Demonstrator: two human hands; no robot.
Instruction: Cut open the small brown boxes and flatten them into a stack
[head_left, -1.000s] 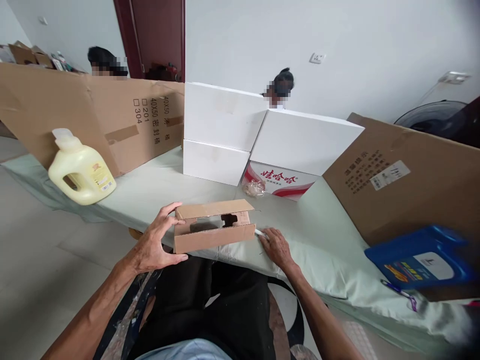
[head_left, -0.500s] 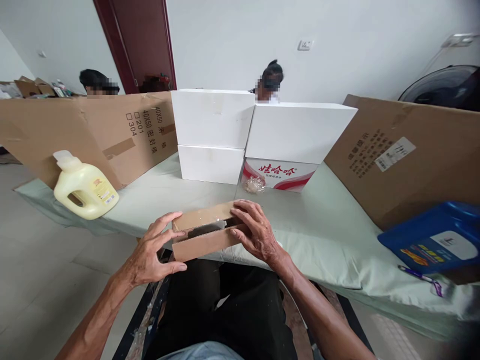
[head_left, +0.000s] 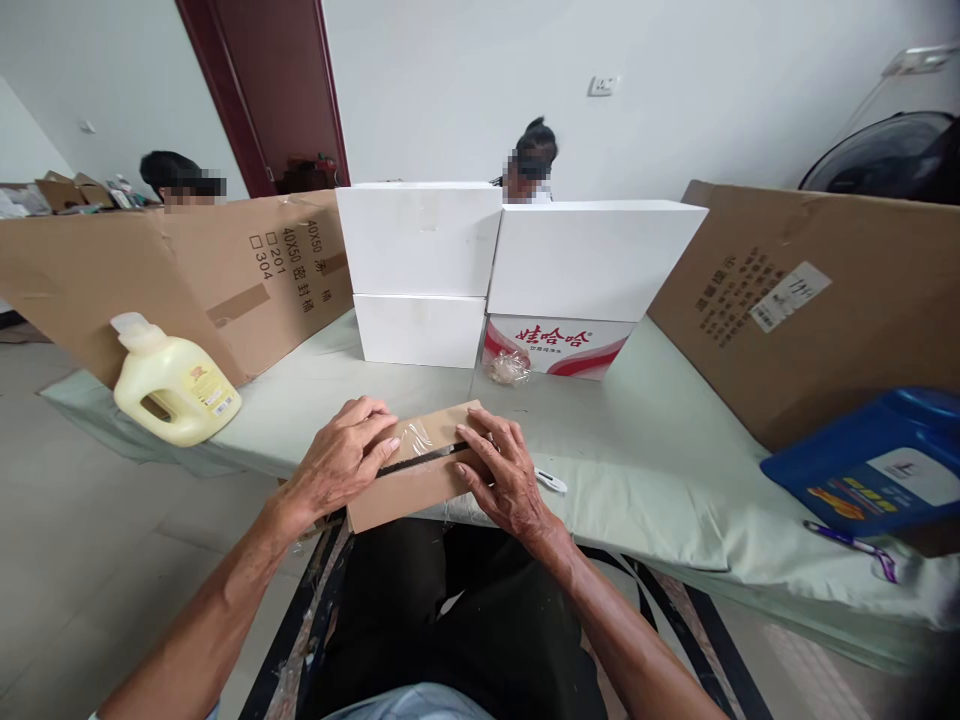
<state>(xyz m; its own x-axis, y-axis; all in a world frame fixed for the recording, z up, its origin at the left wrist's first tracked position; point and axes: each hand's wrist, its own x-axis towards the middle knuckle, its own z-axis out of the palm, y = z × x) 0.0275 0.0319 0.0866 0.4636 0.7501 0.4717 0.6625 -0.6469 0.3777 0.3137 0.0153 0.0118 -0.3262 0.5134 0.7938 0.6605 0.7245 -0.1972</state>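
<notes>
A small brown cardboard box [head_left: 411,497] lies at the near edge of the table, its two long top flaps almost meeting over a narrow dark gap. Clear tape glints on the far flap. My left hand [head_left: 339,462] grips the box's left end, fingers on the far flap and thumb near the gap. At the right end, my right hand [head_left: 507,482] holds the box with bent fingers over the flaps. A white utility knife [head_left: 551,481] lies on the cloth just right of my right hand. What the box contains is hidden.
White boxes [head_left: 420,240] and a red-printed carton [head_left: 574,345] stand stacked behind, a crumpled clear plastic wad [head_left: 508,367] before them. Large cardboard sheets flank the table. A yellow jug [head_left: 176,390] is left; a blue jug [head_left: 870,460] and purple pen [head_left: 851,545] are right. Two people sit beyond.
My left hand has moved from the open left end onto the top flaps, and the gap between them has narrowed. My right hand stays at the right end. The knife has come into sight.
</notes>
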